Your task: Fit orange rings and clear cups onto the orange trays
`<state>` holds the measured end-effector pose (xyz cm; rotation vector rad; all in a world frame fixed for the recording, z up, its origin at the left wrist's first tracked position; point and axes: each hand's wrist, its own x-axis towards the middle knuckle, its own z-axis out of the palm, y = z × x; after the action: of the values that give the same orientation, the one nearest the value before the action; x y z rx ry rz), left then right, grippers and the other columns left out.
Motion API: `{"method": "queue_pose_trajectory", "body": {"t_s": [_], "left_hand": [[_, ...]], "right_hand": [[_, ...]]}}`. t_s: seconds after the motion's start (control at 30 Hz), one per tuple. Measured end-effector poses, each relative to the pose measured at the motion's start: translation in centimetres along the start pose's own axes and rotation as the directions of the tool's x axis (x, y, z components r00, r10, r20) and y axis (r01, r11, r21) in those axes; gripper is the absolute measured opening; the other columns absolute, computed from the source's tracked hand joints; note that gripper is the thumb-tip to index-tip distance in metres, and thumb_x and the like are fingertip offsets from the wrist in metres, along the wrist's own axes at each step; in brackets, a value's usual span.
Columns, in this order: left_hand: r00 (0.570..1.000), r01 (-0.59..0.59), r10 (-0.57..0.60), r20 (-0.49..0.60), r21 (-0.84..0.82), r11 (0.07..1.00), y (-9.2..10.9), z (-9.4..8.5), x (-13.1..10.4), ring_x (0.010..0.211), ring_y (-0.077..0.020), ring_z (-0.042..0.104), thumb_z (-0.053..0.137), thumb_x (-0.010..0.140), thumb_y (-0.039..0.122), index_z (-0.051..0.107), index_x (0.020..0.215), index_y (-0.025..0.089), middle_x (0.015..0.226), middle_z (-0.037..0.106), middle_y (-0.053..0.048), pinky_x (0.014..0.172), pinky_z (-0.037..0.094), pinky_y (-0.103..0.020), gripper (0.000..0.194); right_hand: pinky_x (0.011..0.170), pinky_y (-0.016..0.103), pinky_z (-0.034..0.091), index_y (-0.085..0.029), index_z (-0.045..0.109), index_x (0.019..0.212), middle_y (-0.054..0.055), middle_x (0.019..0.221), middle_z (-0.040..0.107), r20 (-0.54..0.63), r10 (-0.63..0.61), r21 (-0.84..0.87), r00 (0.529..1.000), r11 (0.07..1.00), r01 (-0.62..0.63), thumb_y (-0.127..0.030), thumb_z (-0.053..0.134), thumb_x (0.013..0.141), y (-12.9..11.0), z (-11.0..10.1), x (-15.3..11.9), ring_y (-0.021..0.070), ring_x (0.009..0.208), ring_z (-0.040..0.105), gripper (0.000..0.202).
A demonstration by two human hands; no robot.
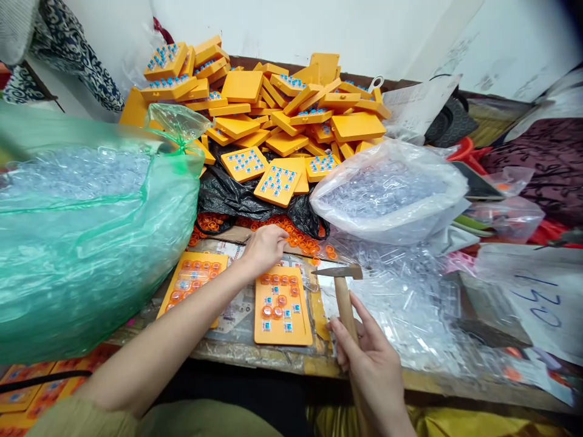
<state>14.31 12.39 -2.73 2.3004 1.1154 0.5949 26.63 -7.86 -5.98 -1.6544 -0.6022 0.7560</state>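
My right hand [367, 355] is wrapped round the wooden handle of a hammer [347, 303], its metal head raised just right of a yellow panel [282, 337]. That panel lies flat at the bench's front, with several orange rings on it and several blue-and-white squares uncovered. Beyond the panel, my left hand [266, 246] is closed at the near edge of a heap of orange rings [303, 241]; what its fingertips hold, if anything, is too small to name. Under my left forearm lies a second yellow panel [182, 285] bearing orange rings.
Yellow panels [241, 87] are piled at the back over black plastic [228, 197]. A green bag [95, 255] of clear parts bulges at the left. On the right are a white bag [392, 218] and loose clear parts [410, 303]. More panels [27, 388] lie low at the left.
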Motion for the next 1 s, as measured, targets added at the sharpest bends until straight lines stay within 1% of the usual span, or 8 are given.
{"method": "queue_pose_trajectory", "body": {"t_s": [0.1, 0.2, 0.27, 0.5, 0.63, 0.8, 0.93, 1.0], "left_hand": [[0.997, -0.008, 0.006, 0.083, 0.025, 1.000, -0.1, 1.7, 3.0, 0.096, -0.0241, 0.066, 0.062, 0.079, 0.010, 0.072, 0.093, 0.014, 0.099, 0.072, -0.010, 0.089, 0.051, -0.034, 0.018], [0.995, -0.007, 0.003, 0.104, 0.038, 0.999, -0.4, 3.0, 4.0, 0.099, -0.0242, 0.064, 0.060, 0.079, 0.008, 0.071, 0.095, 0.014, 0.103, 0.071, -0.011, 0.090, 0.049, -0.034, 0.020], [0.995, 0.025, -0.028, 0.094, 0.041, 0.999, -0.8, 3.2, 4.3, 0.099, -0.0241, 0.064, 0.061, 0.079, 0.008, 0.069, 0.098, 0.014, 0.104, 0.070, -0.011, 0.088, 0.049, -0.034, 0.022], [0.986, 0.145, -0.146, 0.074, 0.016, 0.989, -2.9, 1.8, 4.1, 0.080, -0.0195, 0.066, 0.069, 0.073, 0.015, 0.068, 0.091, 0.017, 0.087, 0.072, -0.005, 0.074, 0.052, -0.029, 0.019], [0.986, 0.158, -0.158, 0.044, 0.012, 0.987, -3.6, 1.2, 3.9, 0.085, -0.0194, 0.067, 0.062, 0.078, 0.013, 0.070, 0.087, 0.017, 0.088, 0.073, -0.006, 0.079, 0.052, -0.028, 0.012], [0.989, 0.140, -0.141, 0.033, 0.047, 0.989, -4.2, 1.1, 3.9, 0.095, -0.0220, 0.065, 0.060, 0.081, 0.015, 0.073, 0.094, 0.016, 0.100, 0.072, -0.009, 0.088, 0.050, -0.031, 0.018], [0.994, 0.096, -0.099, 0.043, 0.070, 0.993, -3.4, 0.9, 3.5, 0.098, -0.0248, 0.064, 0.057, 0.081, 0.011, 0.073, 0.090, 0.013, 0.101, 0.069, -0.012, 0.090, 0.049, -0.035, 0.019], [0.997, 0.063, -0.065, 0.041, 0.064, 0.996, -2.2, 0.5, 2.1, 0.098, -0.0253, 0.063, 0.056, 0.081, 0.009, 0.071, 0.096, 0.012, 0.099, 0.069, -0.012, 0.091, 0.048, -0.037, 0.022]], "right_hand": [[0.037, 0.020, 0.038, -0.022, 0.039, 0.145, -0.002, 0.066, 0.067, 0.014, 0.072, 0.093, 0.997, 0.993, -0.073, -0.044, 0.079, 0.070, 0.0, 0.0, 0.5, 0.0071, 0.039, 0.043, 0.088], [0.036, 0.020, 0.038, -0.020, 0.035, 0.147, -0.002, 0.064, 0.067, 0.027, 0.090, 0.128, 0.996, 0.987, -0.093, -0.045, 0.079, 0.069, 0.2, -0.3, 0.6, 0.0075, 0.038, 0.044, 0.093], [0.036, 0.019, 0.037, -0.020, 0.036, 0.147, -0.003, 0.061, 0.064, 0.037, 0.089, 0.134, 0.995, 0.987, -0.094, -0.045, 0.079, 0.070, 0.2, -0.5, 0.6, 0.0077, 0.039, 0.045, 0.092], [0.035, 0.018, 0.037, -0.022, 0.040, 0.144, -0.003, 0.063, 0.065, 0.017, 0.064, 0.121, 0.998, 0.990, -0.066, -0.045, 0.080, 0.068, 0.2, -0.2, 0.6, 0.0069, 0.037, 0.044, 0.089], [0.035, 0.016, 0.037, -0.022, 0.044, 0.142, -0.003, 0.063, 0.066, -0.009, 0.061, 0.126, 0.998, 0.990, -0.059, -0.043, 0.080, 0.068, -0.2, 0.1, 0.4, 0.0056, 0.038, 0.043, 0.085], [0.035, 0.017, 0.037, -0.021, 0.041, 0.144, -0.001, 0.063, 0.067, 0.020, 0.079, 0.127, 0.997, 0.989, -0.081, -0.044, 0.082, 0.066, -0.4, 0.0, 0.3, 0.0063, 0.038, 0.044, 0.091], [0.035, 0.016, 0.037, -0.021, 0.041, 0.144, -0.001, 0.065, 0.067, 0.032, 0.061, 0.132, 0.998, 0.989, -0.065, -0.043, 0.080, 0.069, 0.0, -0.2, 0.6, 0.0062, 0.038, 0.045, 0.087], [0.034, 0.016, 0.037, -0.022, 0.041, 0.144, -0.001, 0.065, 0.067, 0.037, 0.044, 0.133, 0.998, 0.990, -0.049, -0.042, 0.079, 0.070, 0.3, -0.2, 0.8, 0.0062, 0.038, 0.045, 0.086]]}}
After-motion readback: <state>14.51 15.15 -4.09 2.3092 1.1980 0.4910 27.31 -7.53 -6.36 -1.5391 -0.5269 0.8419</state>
